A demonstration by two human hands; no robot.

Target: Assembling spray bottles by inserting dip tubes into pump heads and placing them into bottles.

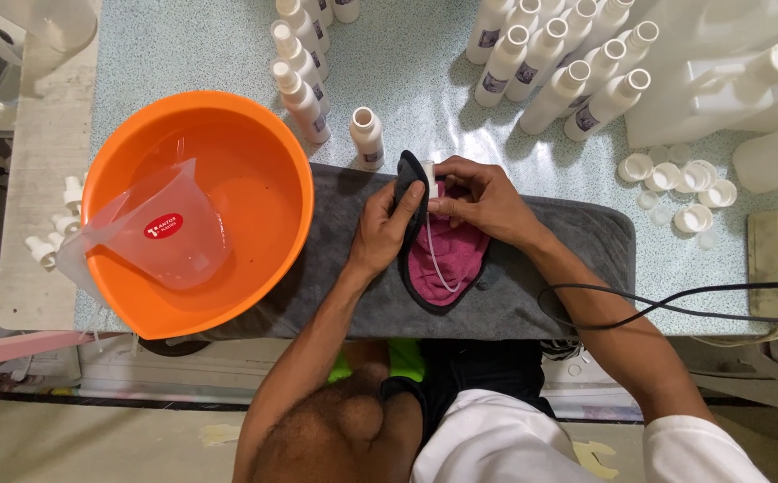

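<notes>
While the left hand (pixel 387 225) grips a pink cloth (pixel 450 259) on the grey towel (pixel 550 268), the right hand (pixel 478 199) pinches a white pump (pixel 431 179), beside an orange basin (pixel 264 161).

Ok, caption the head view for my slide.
Both hands wipe a white pump tube with a magenta cloth beside an orange basin.

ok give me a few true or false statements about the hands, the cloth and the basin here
1. Both hands, left hand and right hand, are on a pink cloth with a dark edge. True.
2. The orange basin is empty. False: a clear measuring jug sits in it.
3. A thin white tube hangs down over the cloth. True.
4. All the white bottles are capped. False: the bottle nearest the hands is open.
5. The loose caps lie left of the basin. False: they lie to the person's right.
</notes>
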